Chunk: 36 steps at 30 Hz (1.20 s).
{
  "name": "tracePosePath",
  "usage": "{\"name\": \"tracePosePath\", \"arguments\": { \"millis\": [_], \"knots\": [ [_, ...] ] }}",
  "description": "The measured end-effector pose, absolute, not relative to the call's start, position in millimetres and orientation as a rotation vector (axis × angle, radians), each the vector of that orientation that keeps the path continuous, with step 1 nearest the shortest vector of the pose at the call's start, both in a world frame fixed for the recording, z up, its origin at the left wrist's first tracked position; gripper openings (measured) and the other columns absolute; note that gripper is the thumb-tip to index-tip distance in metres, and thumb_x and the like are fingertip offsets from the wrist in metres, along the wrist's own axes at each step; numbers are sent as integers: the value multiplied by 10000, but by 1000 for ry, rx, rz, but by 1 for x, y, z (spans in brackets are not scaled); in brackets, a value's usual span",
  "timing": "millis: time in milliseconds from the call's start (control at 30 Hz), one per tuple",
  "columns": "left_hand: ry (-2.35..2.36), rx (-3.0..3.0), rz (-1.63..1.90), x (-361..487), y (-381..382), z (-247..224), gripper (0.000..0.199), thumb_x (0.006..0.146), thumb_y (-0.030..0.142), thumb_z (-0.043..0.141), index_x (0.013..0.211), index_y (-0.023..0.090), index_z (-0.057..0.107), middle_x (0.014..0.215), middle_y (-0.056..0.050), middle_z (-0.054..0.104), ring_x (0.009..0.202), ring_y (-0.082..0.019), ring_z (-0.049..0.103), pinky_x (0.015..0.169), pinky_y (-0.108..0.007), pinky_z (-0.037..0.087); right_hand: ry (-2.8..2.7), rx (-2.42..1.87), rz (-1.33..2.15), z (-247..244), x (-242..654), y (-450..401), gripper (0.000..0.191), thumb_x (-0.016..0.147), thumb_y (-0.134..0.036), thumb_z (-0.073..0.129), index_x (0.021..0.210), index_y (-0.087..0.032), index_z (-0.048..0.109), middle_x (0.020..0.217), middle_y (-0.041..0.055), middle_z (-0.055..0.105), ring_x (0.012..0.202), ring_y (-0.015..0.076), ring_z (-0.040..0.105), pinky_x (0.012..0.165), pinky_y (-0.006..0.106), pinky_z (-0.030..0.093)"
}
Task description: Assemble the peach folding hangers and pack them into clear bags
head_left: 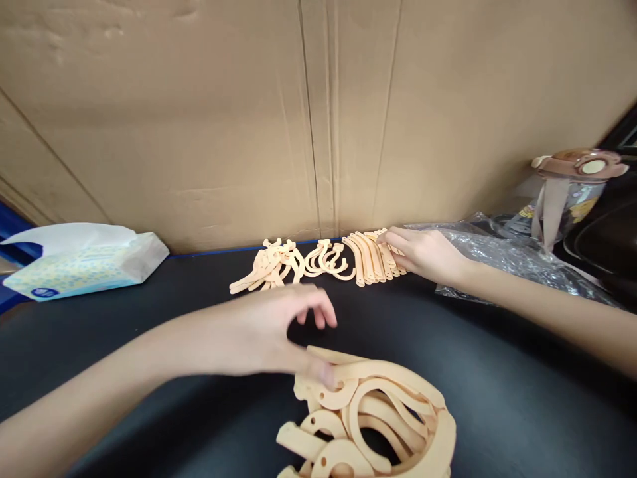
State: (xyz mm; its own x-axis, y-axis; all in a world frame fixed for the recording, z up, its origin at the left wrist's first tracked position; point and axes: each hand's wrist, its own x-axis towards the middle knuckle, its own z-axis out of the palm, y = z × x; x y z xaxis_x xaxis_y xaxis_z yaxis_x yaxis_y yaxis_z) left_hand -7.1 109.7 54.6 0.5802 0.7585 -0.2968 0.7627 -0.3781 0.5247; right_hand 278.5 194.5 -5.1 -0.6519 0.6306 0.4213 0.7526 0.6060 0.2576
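Observation:
My left hand (pixel 279 328) is open and slightly blurred, fingers curved and thumb apart, just over a pile of beige plastic folding hangers (pixel 398 405) at the front. Its thumb tip overlaps the pile's back edge; I cannot tell whether it touches. Farther back, my right hand (pixel 423 251) reaches to the right end of a row of curved beige hanger arms (pixel 368 259). Its fingers close around an arm there, with the fingertips partly hidden. Left of that row lie several loose hanger hooks (pixel 326 259) and a tangled heap of hanger parts (pixel 273 262).
A tissue pack (pixel 89 259) lies at the back left of the black table (pixel 497 398). Crumpled clear plastic (pixel 492 255) and a drinking bottle with a strap (pixel 572 192) are at the right. Cardboard (pixel 223 133) stands upright behind everything.

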Motion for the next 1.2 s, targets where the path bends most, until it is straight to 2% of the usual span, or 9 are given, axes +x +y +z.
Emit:
{"name": "tracePosePath", "arguments": {
  "millis": [67, 200, 367, 533, 667, 800, 1033, 1100, 1200],
  "knots": [
    [1119, 2146, -105, 0, 98, 57, 457, 633, 588, 736, 968, 293, 638, 939, 45, 626, 847, -163, 560, 661, -215, 403, -2577, -1126, -620, -5, 276, 192, 244, 883, -112, 394, 1037, -156, 577, 930, 64, 663, 715, 177, 625, 501, 267, 329],
    [1045, 2068, -137, 3, 101, 55, 236, 789, 457, 656, 900, 250, 679, 828, 37, 650, 766, -143, 573, 627, -215, 381, -2583, -1197, -514, -4, 274, 190, 251, 919, -136, 386, 1035, -163, 607, 1001, 65, 674, 764, 183, 644, 544, 267, 383],
    [1037, 1967, 22, 3, 115, 55, 202, 803, 370, 649, 934, 220, 682, 866, 20, 688, 800, -155, 602, 690, -236, 414, -2572, -1222, -277, 1, 270, 190, 298, 907, -114, 383, 1024, -160, 653, 1091, 87, 685, 935, 233, 649, 716, 324, 469],
    [1052, 1646, 496, 17, 124, 58, 209, 790, 286, 652, 968, 179, 658, 940, -24, 692, 849, -152, 615, 720, -254, 454, -2226, -1080, 560, 28, 241, 165, 330, 933, -406, 440, 1090, -190, 633, 933, 53, 721, 814, 183, 663, 703, 306, 493],
    [1043, 1538, 779, 28, 134, 61, 166, 797, 310, 625, 801, 145, 649, 768, -16, 594, 713, -117, 531, 665, -258, 415, -2082, -960, 1107, 52, 220, 149, 364, 808, -354, 641, 1125, -181, 598, 770, 21, 701, 668, 154, 643, 551, 256, 460],
    [1155, 1719, 890, 33, 142, 64, 318, 855, 284, 535, 576, 175, 429, 582, 40, 361, 547, -94, 355, 542, -258, 286, -2116, -944, 862, 62, 223, 161, 311, 848, -377, 589, 1071, -168, 644, 745, 27, 684, 695, 158, 629, 601, 271, 441],
    [1418, 2170, 931, 32, 150, 61, 330, 968, 343, 316, 686, 199, 408, 589, 35, 375, 549, -128, 389, 553, -261, 286, -2364, -1119, -659, 56, 227, 168, 280, 903, -145, 357, 970, -171, 627, 864, 91, 669, 667, 174, 547, 474, 286, 185],
    [1546, 2296, 914, 33, 147, 56, 336, 981, 346, 274, 687, 207, 358, 600, 28, 388, 566, -141, 415, 561, -264, 286, -2425, -1123, -621, 52, 223, 168, 255, 894, -136, 355, 931, -165, 606, 765, 73, 649, 576, 160, 505, 470, 283, 183],
    [1713, 2436, 832, 35, 139, 51, 303, 990, 364, 217, 765, 219, 358, 600, 25, 420, 527, -155, 429, 541, -267, 266, -2378, -1117, -115, 48, 221, 176, 224, 918, -206, 369, 828, -165, 570, 614, 31, 583, 490, 133, 472, 483, 267, 274]
  ]
}}
